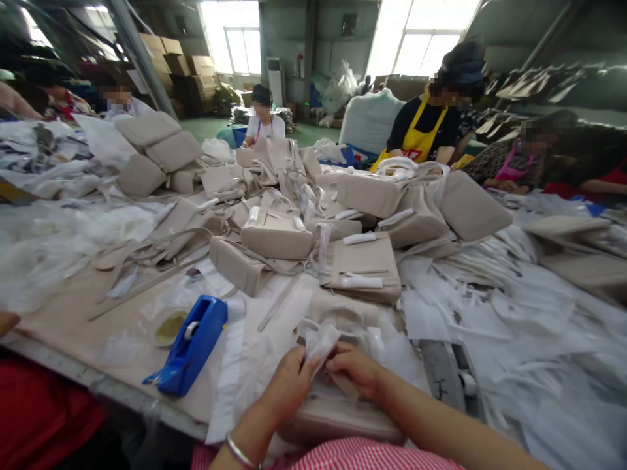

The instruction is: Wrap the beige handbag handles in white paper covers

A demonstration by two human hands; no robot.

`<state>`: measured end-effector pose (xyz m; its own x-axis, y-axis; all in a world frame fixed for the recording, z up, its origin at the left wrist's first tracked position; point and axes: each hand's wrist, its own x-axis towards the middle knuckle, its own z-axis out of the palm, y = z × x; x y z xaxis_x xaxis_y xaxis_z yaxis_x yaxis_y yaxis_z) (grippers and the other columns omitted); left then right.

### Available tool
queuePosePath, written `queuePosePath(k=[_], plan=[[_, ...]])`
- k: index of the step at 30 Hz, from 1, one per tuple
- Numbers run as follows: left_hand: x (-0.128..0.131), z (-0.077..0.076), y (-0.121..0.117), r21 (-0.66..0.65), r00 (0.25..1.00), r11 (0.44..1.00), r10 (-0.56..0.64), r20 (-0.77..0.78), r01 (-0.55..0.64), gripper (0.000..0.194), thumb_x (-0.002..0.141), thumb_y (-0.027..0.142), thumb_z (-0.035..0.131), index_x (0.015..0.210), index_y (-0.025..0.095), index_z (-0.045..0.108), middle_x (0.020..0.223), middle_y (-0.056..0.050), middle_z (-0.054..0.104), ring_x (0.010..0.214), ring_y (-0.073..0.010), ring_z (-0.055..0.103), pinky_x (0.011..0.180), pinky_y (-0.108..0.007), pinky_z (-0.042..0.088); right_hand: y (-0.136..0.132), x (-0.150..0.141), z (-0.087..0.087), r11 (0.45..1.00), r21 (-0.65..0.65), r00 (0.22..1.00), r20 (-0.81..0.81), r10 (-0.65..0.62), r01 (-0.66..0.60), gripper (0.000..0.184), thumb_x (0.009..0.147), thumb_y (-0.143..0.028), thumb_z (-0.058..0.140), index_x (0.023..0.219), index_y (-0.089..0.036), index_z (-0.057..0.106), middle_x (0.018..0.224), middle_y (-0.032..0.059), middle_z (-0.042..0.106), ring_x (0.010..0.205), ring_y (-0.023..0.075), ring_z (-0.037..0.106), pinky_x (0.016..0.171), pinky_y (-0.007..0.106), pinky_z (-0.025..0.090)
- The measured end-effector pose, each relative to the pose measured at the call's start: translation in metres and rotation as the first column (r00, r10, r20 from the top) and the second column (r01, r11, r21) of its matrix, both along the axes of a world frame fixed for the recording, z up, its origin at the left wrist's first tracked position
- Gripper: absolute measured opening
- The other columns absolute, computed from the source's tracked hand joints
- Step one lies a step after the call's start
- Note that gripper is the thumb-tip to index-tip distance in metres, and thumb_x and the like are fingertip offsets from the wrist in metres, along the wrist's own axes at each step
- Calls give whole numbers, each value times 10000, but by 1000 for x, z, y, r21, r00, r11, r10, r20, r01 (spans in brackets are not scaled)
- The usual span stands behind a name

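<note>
Beige bag (343, 425) under both hands, near side, long axis L–R. L hand (289, 382) closed on white wrap (324, 342), which slants far-right from fingertips; L nearer its near end. R hand (360, 371) curled by beige strip (344, 384); exact grip: can't tell. Blue tape disp. (196, 346) to left. Grey tape disp. (443, 375) to right, w/ dark mark, illegible. Apron (425, 130) print unreadable.

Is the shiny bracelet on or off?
On. The bracelet goes around the wrist, just behind the left hand.
</note>
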<state>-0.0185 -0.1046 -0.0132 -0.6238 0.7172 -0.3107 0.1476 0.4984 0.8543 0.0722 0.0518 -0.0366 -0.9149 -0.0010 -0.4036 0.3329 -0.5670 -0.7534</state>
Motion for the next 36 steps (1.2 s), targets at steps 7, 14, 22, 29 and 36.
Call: queuePosePath(k=[7,14,22,29,36], plan=[[1,-2,0,44,995,998,-34,-96,39,368,917,443,409,875,170,651,904,-80,693,864,-216,601,780,-319,428,-36,-9,7,905,-108,884,288,-368,412,362,595,-225,779,935,-174,664,812,6,702,717,139,616,647,227,476],[4,-9,-4,57,978,990,115,176,-127,375,780,515,638,838,147,672,688,5,647,649,-154,554,585,-256,398,-42,-10,5,859,-186,860,299,-413,477,371,588,-178,775,935,-135,650,833,49,721,775,204,659,703,298,534],[3,-7,-2,158,895,966,119,431,-205,356,694,427,750,876,129,679,760,-2,666,676,-141,564,615,-244,432,-36,-7,5,850,-295,884,319,-342,436,329,613,-160,779,919,-123,665,884,73,727,818,197,667,768,302,542],[3,-1,-1,25,983,995,93,159,-98,437,833,552,545,803,137,681,654,-5,634,609,-148,544,548,-249,382,-5,7,20,993,-5,957,266,-113,119,359,743,-438,756,968,-170,677,848,33,698,776,161,625,602,239,468],[4,-1,-1,-21,1000,1000,-6,-7,6,404,884,515,473,913,165,672,824,-58,707,775,-205,614,677,-281,427,8,6,19,921,381,981,129,-146,86,367,696,-495,764,826,-155,719,805,27,710,738,171,605,737,297,453]])
